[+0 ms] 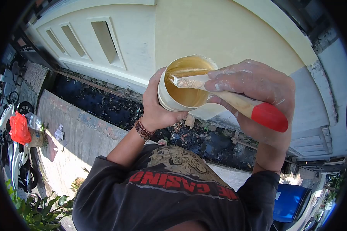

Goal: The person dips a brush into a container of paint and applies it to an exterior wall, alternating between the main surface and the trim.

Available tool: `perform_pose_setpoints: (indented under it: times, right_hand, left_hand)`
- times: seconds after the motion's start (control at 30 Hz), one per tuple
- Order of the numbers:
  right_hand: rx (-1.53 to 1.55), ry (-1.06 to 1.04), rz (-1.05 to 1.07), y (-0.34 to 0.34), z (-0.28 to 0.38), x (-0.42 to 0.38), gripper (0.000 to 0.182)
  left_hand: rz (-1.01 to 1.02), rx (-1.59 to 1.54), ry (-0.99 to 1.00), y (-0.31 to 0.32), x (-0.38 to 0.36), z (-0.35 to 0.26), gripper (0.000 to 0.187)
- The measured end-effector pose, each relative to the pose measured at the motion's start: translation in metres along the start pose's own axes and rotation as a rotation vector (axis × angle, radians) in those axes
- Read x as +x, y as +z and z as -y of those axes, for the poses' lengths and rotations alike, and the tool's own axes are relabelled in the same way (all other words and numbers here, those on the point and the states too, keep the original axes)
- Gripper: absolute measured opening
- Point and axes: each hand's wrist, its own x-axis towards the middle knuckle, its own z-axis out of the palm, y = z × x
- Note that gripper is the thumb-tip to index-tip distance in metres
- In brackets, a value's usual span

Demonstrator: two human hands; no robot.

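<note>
My left hand (pixel 154 102) is wrapped around a pale plastic paint cup (pixel 171 103) and holds it up in front of the wall, its mouth tipped toward me. Yellowish paint (pixel 185 97) shows inside. In my right hand (pixel 254 86) is a paintbrush (pixel 239 101) with a wooden handle and a red end, gripped near its head between thumb and fingers. The brush head reaches over the cup's mouth, and its bristles overlap the inside of the cup. White paint specks dot the right hand's fingers.
Beyond the cup rises a cream and white wall (pixel 219 34) with slot openings. A dark drainage ditch (pixel 92 100) runs along its foot beside a concrete ledge (pixel 77 111). Parked motorbikes (pixel 17 154) and a red bag (pixel 19 128) stand left; a blue barrel (pixel 291 202) is lower right.
</note>
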Motion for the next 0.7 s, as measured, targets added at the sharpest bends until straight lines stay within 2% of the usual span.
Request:
perform_pose_setpoints:
  times: [0.23,0.47,0.57,0.7]
  right_hand:
    - [-0.173,-0.061,0.020,0.003,0.008,-0.004,0.027]
    - [-0.264,-0.206,0.020,0.014,0.000,-0.008,0.031]
    - [-0.291,-0.308,0.001,0.017,-0.007,-0.010,0.042]
    - [-0.307,-0.277,0.003,0.018,-0.005,-0.009,0.041]
  left_hand:
    - [0.172,-0.262,-0.111,-0.014,0.006,-0.002,0.107]
    - [0.190,-0.286,-0.116,-0.021,0.012,-0.005,0.108]
    - [0.206,-0.354,-0.184,-0.023,0.012,-0.007,0.106]
    - [0.191,-0.297,-0.170,-0.022,0.011,-0.007,0.104]
